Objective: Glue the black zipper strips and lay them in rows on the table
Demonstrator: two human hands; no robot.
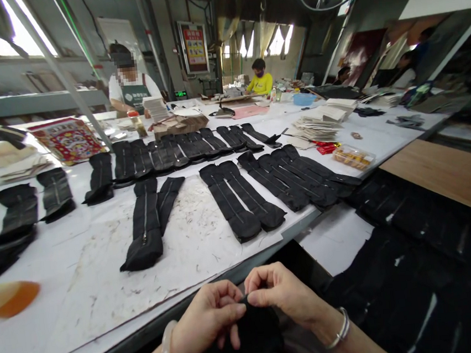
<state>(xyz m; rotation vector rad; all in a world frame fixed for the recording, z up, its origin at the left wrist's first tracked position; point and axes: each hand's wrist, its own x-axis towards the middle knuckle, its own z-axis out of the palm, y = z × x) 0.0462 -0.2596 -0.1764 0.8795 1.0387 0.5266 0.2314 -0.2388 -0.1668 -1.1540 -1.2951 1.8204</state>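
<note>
Both hands meet low in the middle of the head view, just in front of the table's edge. My left hand [215, 314], with a pale bangle at the wrist, pinches the upper edge of a black fabric piece [258, 329]. Close beside it my right hand [282, 294], wearing a silver bangle, grips the same edge between thumb and fingers. The fabric hangs over my lap, and its lower part blends into dark clothing. On the table ahead lie a black zippered piece [146, 224] crossing another, and a pair of black zippered pieces [240, 198].
More black zippered pieces [174, 149] line the white table [106, 300]. A bottle of orange liquid [12, 298] lies left. At right are stacked sheets [317, 124], a plastic box [352, 157] and a heap of black fabric [396, 288]. Two co-workers [131, 89] work across the table.
</note>
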